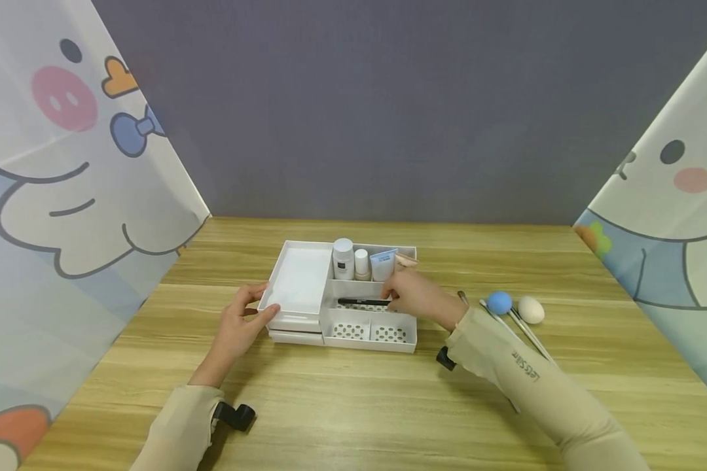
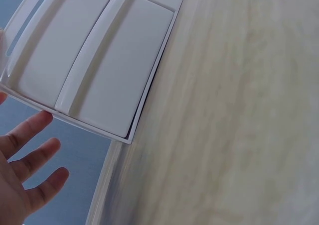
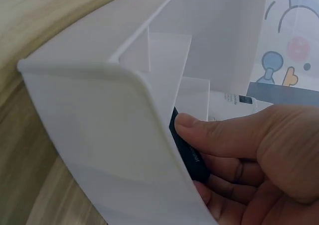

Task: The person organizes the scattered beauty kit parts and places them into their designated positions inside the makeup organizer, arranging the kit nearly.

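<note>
Organizer [image 1: 299, 276]: smooth plastic | black stick [image 1: 356, 301]: smooth, matt | tabletop [image 1: 330, 399]: wood-grained | sleeves [image 1: 542, 386]: matt cloth

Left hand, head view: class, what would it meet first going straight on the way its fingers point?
The left hand would first meet the white rectangular plastic organizer, at its near left corner; they appear to be touching there, though depth is hard to judge.

**Pastel on both flanks**

A blue ball [image 1: 499, 302] and a cream egg-shaped piece [image 1: 531, 310] sit close together on the wood-grained surface [image 1: 342, 405] — slim brushes [image 1: 533, 337] lie just beside them. A grey backdrop [image 1: 353, 118] rises behind, with cartoon-printed sheets [image 1: 106, 203] at either side — pink, blue and orange at left.
</note>
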{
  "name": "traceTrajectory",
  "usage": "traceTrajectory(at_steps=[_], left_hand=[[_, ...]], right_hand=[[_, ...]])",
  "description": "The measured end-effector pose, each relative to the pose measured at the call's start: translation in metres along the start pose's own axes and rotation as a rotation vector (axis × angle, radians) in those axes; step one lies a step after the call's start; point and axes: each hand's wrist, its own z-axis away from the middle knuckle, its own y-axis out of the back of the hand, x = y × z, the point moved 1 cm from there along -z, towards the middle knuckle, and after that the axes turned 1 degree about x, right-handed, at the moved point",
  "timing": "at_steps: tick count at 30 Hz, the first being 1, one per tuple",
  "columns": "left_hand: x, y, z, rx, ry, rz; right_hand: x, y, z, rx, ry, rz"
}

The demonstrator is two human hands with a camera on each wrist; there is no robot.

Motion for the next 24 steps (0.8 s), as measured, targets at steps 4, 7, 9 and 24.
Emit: traceTrajectory(at_steps=[4,7,9,24], left_hand=[[-0.0007,-0.0002,0.0000,0.010,0.001,0.005],[-0.0013,-0.0005,-0.0001,0.011,0.001,-0.001],[-0.0016,-0.0010,0.0001,0.008,0.002,-0.009],[-0.0033,-0.0020,-0.0007,0.014,-0.003,-0.008]], right_hand=[[-0.0006,-0.0001,0.0004,0.007,0.021,0.021],[-0.0013,0.0005,0.0006,-0.008,0.027,0.030],[-0.0015,0.0006,0.0004,-0.027,0.023,0.036],[0.0017,0.0008,-0.0023,-0.056,0.066,0.007]])
